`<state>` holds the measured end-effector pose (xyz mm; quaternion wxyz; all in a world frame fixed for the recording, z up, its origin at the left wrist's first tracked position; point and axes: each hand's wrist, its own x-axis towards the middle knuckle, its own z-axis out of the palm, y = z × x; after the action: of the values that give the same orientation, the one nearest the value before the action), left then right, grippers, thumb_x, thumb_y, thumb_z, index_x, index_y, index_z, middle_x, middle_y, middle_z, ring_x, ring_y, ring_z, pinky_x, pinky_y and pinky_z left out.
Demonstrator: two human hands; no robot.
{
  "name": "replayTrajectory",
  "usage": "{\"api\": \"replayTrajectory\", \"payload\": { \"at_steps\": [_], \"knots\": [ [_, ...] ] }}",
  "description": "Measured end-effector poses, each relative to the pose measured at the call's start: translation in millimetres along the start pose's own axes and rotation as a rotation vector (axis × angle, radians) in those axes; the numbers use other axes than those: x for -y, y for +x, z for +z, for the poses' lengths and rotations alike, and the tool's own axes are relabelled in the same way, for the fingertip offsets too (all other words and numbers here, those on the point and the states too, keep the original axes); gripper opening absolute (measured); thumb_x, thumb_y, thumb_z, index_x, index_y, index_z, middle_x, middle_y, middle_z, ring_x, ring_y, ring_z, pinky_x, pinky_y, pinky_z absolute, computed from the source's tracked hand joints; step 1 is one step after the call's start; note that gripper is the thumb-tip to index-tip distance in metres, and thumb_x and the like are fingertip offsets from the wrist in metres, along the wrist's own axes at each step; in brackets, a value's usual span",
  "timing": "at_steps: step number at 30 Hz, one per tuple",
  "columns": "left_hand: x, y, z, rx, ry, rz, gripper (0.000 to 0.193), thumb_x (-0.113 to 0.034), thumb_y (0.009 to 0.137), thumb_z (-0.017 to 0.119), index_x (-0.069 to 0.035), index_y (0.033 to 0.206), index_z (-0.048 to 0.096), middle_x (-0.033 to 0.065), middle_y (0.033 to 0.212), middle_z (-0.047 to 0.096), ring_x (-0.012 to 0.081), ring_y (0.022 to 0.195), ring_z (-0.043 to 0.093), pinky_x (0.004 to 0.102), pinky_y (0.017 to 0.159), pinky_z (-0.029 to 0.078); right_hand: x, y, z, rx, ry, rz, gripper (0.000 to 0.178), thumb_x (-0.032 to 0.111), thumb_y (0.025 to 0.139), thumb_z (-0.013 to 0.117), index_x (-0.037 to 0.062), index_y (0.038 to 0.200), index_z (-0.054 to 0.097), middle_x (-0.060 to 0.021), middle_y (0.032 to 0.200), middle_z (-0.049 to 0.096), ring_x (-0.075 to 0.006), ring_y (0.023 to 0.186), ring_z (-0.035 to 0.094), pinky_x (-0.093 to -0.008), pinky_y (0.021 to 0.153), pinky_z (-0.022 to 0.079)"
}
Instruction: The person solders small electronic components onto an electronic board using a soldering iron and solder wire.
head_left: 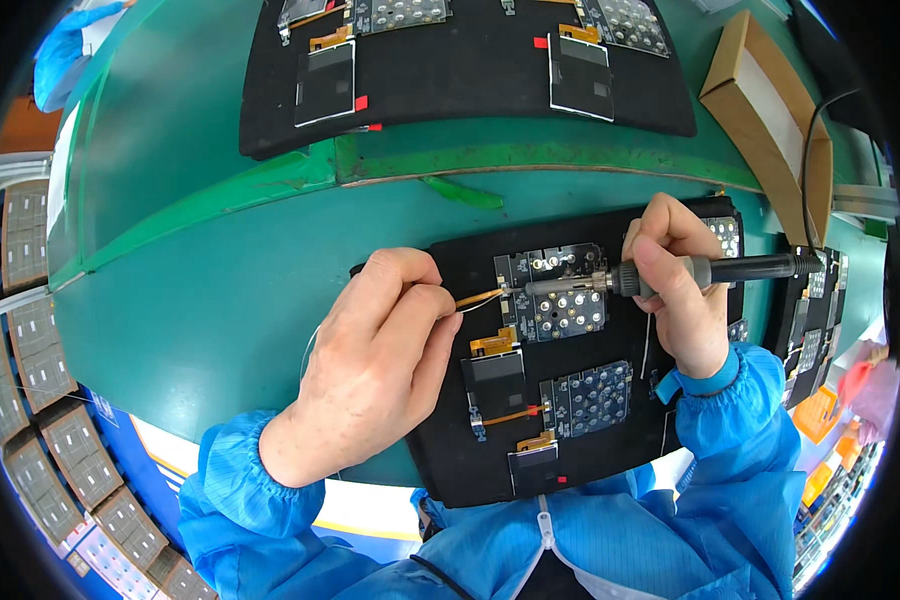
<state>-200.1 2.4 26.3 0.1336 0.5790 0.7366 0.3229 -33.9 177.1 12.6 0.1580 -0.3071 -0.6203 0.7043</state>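
Observation:
My right hand grips a soldering iron like a pen, its metal shaft pointing left. The tip is at the left edge of a dark circuit board with rows of round metal contacts. My left hand pinches a narrow orange flex cable whose end meets the board near the tip. A thin silvery wire, seemingly solder, runs through the same fingers. Just below, a small dark display hangs from the board by an orange ribbon. The fingertips partly hide the cable.
A black foam mat carries these parts, plus a second board with its display. Beyond a green ledge lies another black mat with similar assemblies. A cardboard box stands far right; the iron's cord passes it.

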Motion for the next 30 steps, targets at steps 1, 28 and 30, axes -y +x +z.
{"api": "replayTrajectory", "payload": {
  "at_steps": [1, 28, 30],
  "knots": [
    [0.7, 0.4, 0.5, 0.000, 0.000, 0.005, 0.018, 0.009, 0.066, 0.067, 0.000, 0.078, 0.056, 0.0119, 0.090, 0.052, 0.0245, 0.078, 0.055, 0.0305, 0.065, 0.046, -0.5, 0.0, -0.1, -0.002, -0.001, 0.004, 0.021, 0.016, 0.084, 0.057, 0.0074, 0.071, 0.044, 0.0036, 0.059, 0.044, -0.0025, 0.055, 0.036, -0.0203, 0.050, 0.028],
    [3.8, 42.5, 8.4, 0.448, -0.296, -0.539, 0.011, -0.007, 0.078, 0.064, 0.002, 0.072, 0.063, -0.0046, 0.045, 0.038, 0.0027, 0.043, 0.029, 0.0246, 0.040, 0.022, -4.7, -0.5, -2.0, 0.020, -0.016, -0.042, 0.021, 0.013, 0.084, 0.056, 0.0071, 0.070, 0.042, 0.0041, 0.059, 0.042, -0.0023, 0.055, 0.033, -0.0203, 0.051, 0.026],
    [3.7, 40.4, 5.9, 0.422, -0.310, -0.539, 0.011, -0.007, 0.078, 0.064, 0.002, 0.072, 0.063, -0.0042, 0.045, 0.039, 0.0024, 0.043, 0.030, 0.0242, 0.040, 0.022, -0.5, -0.7, 2.7, -0.005, -0.027, -0.050, 0.021, 0.014, 0.084, 0.056, 0.0071, 0.070, 0.042, 0.0040, 0.060, 0.042, -0.0023, 0.056, 0.033, -0.0203, 0.051, 0.025]
  ]
}}
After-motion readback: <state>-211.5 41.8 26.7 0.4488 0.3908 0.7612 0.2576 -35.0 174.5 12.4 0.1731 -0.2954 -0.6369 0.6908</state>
